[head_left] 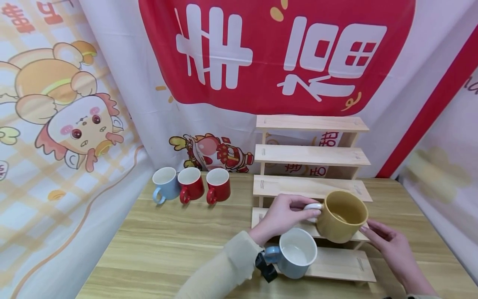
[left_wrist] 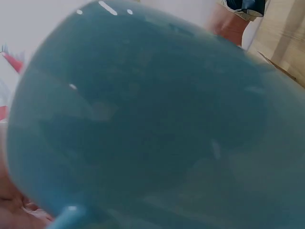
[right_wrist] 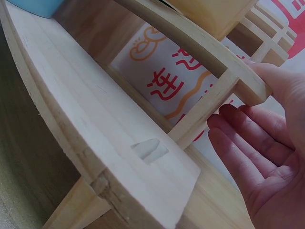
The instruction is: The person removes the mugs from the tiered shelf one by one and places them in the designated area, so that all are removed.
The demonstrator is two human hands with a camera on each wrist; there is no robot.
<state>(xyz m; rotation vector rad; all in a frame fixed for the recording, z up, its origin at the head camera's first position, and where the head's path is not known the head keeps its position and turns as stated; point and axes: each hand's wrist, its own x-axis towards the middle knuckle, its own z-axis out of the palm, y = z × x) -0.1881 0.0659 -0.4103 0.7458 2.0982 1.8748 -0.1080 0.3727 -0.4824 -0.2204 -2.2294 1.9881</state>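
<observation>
A mustard-yellow mug with a white handle is over the second step from the bottom of a wooden step shelf. My left hand pinches its handle between thumb and fingers. My right hand is at the mug's right side, thumb and fingers apart, close by the step's end. In the right wrist view, the right hand's fingers hang loosely beside that board's end. A light blue mug is on the lowest step below my left wrist, handle to the left, and its wall fills the left wrist view.
Three mugs stand in a row at the back left of the wood-grain table: a light blue mug and two red mugs. The shelf's upper steps rise to a printed cloth hanging behind. Patterned cloth also hangs along both sides.
</observation>
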